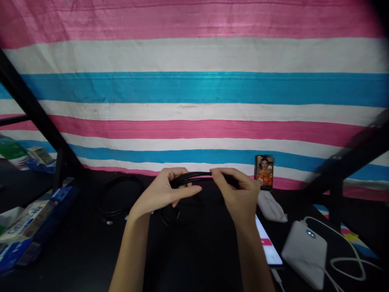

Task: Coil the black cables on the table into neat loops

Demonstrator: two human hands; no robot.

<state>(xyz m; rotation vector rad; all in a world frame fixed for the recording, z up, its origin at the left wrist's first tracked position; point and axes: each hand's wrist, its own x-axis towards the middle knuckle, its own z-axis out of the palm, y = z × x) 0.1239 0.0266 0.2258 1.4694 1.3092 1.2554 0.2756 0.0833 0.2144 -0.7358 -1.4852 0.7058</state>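
Note:
Both hands hold a looped black cable (pixel 197 175) above the dark table. My left hand (pixel 167 188) is wrapped round the cable's left side, thumb pointing right beneath the strands. On the right side, my right hand (pixel 235 186) pinches the strands between thumb and fingers. Several strands run side by side between the two hands. Below my left hand hangs a dark end of the cable (pixel 170 214), hard to make out against the table. A second coiled black cable (pixel 105 207) lies on the table to the left of my left hand.
At right are a phone showing a picture (pixel 264 172), a white pouch-like thing (pixel 271 206), a lit phone (pixel 269 245) and a white power bank (pixel 305 251) with a white cable (pixel 349 243). Blue packaging (pixel 33 227) lies left. A striped sheet (pixel 194 89) hangs behind, between dark bars.

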